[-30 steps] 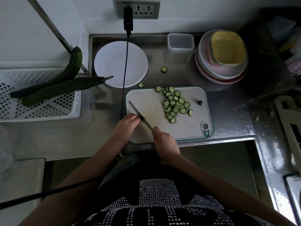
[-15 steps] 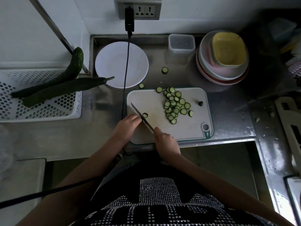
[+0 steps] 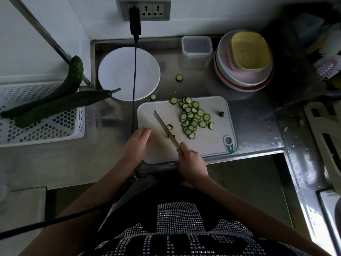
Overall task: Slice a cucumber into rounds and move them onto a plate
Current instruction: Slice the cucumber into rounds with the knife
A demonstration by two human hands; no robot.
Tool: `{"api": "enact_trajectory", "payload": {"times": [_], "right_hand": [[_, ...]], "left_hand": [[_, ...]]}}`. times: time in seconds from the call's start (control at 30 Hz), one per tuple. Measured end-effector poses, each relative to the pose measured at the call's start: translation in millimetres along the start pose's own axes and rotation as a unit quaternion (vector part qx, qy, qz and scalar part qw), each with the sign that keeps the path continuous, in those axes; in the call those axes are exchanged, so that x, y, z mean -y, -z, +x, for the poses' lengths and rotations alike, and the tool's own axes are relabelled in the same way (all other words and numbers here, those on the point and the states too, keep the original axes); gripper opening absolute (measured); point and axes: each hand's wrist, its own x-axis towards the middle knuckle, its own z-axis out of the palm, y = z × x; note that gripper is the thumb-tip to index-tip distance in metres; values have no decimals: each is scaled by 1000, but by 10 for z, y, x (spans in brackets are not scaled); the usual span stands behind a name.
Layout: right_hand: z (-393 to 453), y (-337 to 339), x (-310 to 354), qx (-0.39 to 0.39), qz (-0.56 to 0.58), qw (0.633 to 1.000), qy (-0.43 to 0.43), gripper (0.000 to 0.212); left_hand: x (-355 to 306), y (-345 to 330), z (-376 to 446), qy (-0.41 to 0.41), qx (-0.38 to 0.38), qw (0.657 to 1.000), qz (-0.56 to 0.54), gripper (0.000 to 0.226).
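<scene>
A white cutting board [image 3: 208,145] lies on the steel counter with a pile of cucumber rounds [image 3: 193,119] on its far right half. One fresh round [image 3: 169,126] lies right beside the knife blade [image 3: 162,124]. My right hand [image 3: 191,159] grips the knife handle, with the blade slanting up and left over the board. My left hand [image 3: 138,143] rests at the board's left edge, fingers loosely extended, apart from the blade. I see nothing in it. The white plate [image 3: 114,71] behind the board holds no rounds. Stray rounds [image 3: 179,78] lie on the counter.
Two whole cucumbers [image 3: 60,104] lie across a white perforated basket [image 3: 46,130] at left. A black cable [image 3: 134,80] hangs from the wall socket across the plate. A clear container [image 3: 196,46] and stacked bowls [image 3: 243,71] stand at the back right. A dark cucumber tip [image 3: 221,113] sits on the board.
A new round has come off beside the blade. My left hand has drawn away to the left of the knife and its fingers have loosened.
</scene>
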Motion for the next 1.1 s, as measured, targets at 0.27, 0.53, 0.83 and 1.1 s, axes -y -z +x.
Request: {"api": "enact_trajectory", "payload": {"times": [0.27, 0.53, 0.83, 1.1], "right_hand": [[13, 29, -73, -28, 27, 999, -37, 13], [-32, 110, -208, -77, 66, 992, -69, 13], [-36, 99, -222, -54, 76, 994, -65, 16], [8, 85, -147, -32, 76, 995, -58, 17]], "left_hand": [[-280, -121, 222, -44, 94, 994, 19, 46], [-594, -329, 384, -61, 115, 991, -27, 29], [-603, -264, 346, 48, 82, 993, -70, 23], [-598, -219, 318, 50, 15, 996, -70, 20]]}}
